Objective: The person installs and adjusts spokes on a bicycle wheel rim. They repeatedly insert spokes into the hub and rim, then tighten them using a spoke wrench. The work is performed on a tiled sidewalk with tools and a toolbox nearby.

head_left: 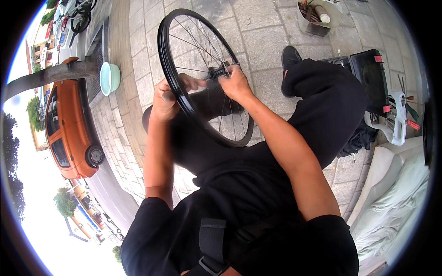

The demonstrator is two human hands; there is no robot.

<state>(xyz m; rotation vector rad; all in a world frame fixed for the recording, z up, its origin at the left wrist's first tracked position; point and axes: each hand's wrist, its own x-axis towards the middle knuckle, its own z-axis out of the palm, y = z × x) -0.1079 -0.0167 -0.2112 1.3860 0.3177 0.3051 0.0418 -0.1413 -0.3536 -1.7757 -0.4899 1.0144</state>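
Observation:
A black-rimmed bicycle wheel (183, 102) stands tilted between my legs, its thin spokes running to a dark hub (216, 72). My right hand (235, 83) is closed around the near right end of the hub, fingers bent against it. On the wheel's left side is my left hand (166, 99), curled beside the rim, its fingertips showing through the spokes and pointing toward the hub. A small roundish grey-brown end shows at that fist; blur hides what it is. The rim covers part of the left hand.
A bucket of tools (317, 20) stands at the far right. An open black case (370, 83), a white frame-like object (396, 117) and a cloth-covered seat (391, 193) are on my right. At left are a pale green basin (110, 79), a tree trunk (60, 76) and an orange car (69, 131).

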